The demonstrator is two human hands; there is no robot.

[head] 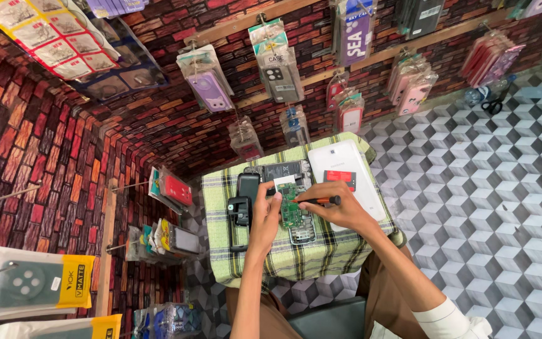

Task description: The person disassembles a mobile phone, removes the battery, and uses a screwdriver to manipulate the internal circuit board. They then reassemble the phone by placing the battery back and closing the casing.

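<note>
An opened phone lies on a green checked cloth [321, 254], with its green circuit board [292, 210] exposed over the metal frame [302, 235]. My left hand [266, 210] pinches the left edge of the board. My right hand [340, 207] grips a thin screwdriver [324, 201] with an orange and black handle, its tip pointing left at the board. A black phone back cover [248, 186] and a small black camera part [239, 210] lie just left of my left hand.
A white tablet back cover [343, 164] with a red patch lies right of the phone. A phone with its battery showing [280, 169] sits behind the board. Packaged phone cases [208, 81] hang on the brick-patterned wall. Scissors [494, 103] lie on the cube-patterned surface at far right.
</note>
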